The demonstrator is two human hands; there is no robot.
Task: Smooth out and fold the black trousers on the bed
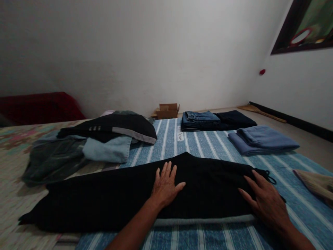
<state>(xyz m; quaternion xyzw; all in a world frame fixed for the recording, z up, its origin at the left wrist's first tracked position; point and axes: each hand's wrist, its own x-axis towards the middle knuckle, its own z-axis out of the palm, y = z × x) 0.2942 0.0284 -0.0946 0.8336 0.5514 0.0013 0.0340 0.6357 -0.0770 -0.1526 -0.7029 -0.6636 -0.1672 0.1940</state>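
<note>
A pair of black pants (104, 198), folded lengthwise, lies across the blue striped cloth (166, 139) with its waist end at the right. A dark drawstring loop (272, 179) sticks out at that end, and a grey strip shows along the near edge. My left hand (166, 185) rests flat on the middle of the pants, fingers spread. Near the waist my right hand (267, 198) lies on the fabric with its fingers apart. Neither hand grips anything that shows.
A loose heap of clothes (106, 139) lies at the left, beyond the pants. Folded jeans (201, 119), dark folded pants (235, 118) and blue-grey folded pants (265, 139) sit at the back right. A beige cloth (317, 184) is at the right edge. A cardboard box (167, 111) stands behind.
</note>
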